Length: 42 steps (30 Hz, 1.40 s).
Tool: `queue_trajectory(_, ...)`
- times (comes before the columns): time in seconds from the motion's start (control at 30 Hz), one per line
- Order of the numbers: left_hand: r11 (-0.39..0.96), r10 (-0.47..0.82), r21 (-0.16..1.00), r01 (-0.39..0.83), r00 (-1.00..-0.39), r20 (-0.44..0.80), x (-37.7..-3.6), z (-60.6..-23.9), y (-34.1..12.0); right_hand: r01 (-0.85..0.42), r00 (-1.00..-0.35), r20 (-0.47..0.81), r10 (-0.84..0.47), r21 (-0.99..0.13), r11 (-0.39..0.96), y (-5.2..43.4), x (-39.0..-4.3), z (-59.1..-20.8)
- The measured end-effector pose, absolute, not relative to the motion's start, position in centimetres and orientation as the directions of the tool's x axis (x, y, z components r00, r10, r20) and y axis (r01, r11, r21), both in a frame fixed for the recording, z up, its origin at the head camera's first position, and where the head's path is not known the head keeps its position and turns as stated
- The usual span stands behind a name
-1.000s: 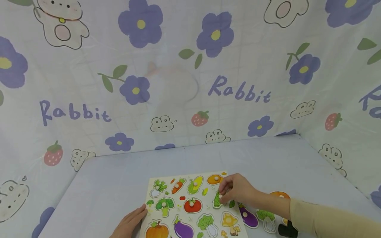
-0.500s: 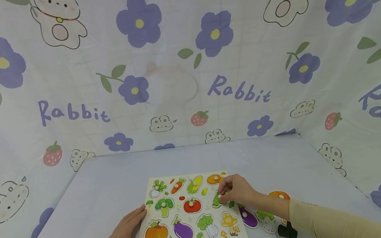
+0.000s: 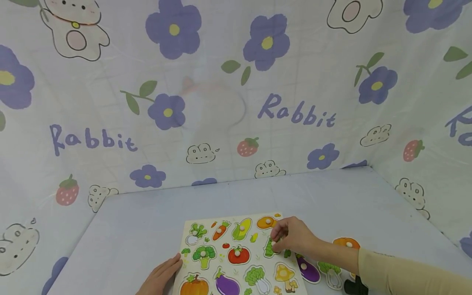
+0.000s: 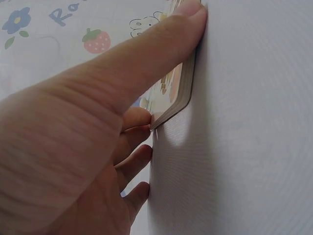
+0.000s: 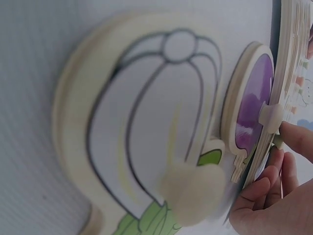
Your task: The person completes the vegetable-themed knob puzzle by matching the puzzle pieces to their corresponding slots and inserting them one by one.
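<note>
Head view: a wooden puzzle board [image 3: 236, 254] with vegetable pieces is seen lying flat on the pale table [image 3: 228, 196]; all places below are given relative to this board.
Right hand: the right hand [image 3: 293, 237] is placed over the right edge of the board, and the knob of a green vegetable piece [image 3: 270, 248] is pinched by its curled fingers.
Green piece: it is found in the right column of the board, below the orange piece [image 3: 266, 222] and above the mushroom piece [image 3: 284, 275]; whether it is fully seated in its recess cannot be told.
Left hand: the left hand [image 3: 160, 276] is laid at the left edge of the board, near its front corner.
Left wrist view: the thumb [image 4: 146, 63] is stretched straight along the top of the board's edge [image 4: 183, 90], and the other fingers [image 4: 134, 147] are only loosely bent against the corner and the table, so nothing is clasped.
Loose pieces: off the right edge of the board, an eggplant piece [image 3: 307, 269], a cabbage piece [image 3: 330, 273] and an orange round piece [image 3: 346, 242] are lying on the table.
Right wrist view: the cabbage piece [image 5: 146, 127] is shown very close and blurred, with the purple eggplant piece [image 5: 252, 122] just beside it and the board's right edge [image 5: 286, 63] behind.
Backdrop: a printed cloth [image 3: 236, 90] with flowers and the word "Rabbit" is hung behind the board.
</note>
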<state>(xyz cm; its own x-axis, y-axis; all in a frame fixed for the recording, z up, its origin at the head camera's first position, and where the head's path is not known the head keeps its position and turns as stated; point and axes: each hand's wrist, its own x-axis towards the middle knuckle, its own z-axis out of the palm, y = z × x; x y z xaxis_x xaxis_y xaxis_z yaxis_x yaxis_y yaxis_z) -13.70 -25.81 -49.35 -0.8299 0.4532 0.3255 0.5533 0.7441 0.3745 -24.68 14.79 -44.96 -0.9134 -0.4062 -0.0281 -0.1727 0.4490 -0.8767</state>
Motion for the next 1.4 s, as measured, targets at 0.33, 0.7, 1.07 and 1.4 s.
queue_trajectory(0.33,0.746,0.451,0.389,0.54,-0.84,0.302,-13.8,-49.4,-25.9,-0.174,-0.913,-0.024,-0.407,-0.879,0.443,14.8,-24.7,-45.1)
queue_trajectory(0.7,0.752,0.436,0.415,0.513,-0.858,0.27,-13.4,-49.1,-25.7,-0.15,-0.92,-0.047,-0.388,-0.876,0.459,14.9,-24.7,-45.6)
queue_trajectory(1.07,0.749,0.438,0.458,0.478,-0.877,0.198,-13.6,-48.3,-25.5,-0.235,-0.826,-0.071,-0.559,-0.859,0.456,18.0,-25.7,-42.9)
queue_trajectory(1.4,0.759,0.427,0.466,0.456,-0.887,0.173,-13.3,-48.4,-25.4,-0.304,-0.869,-0.01,-0.495,-0.779,0.548,25.3,-24.7,-40.7)
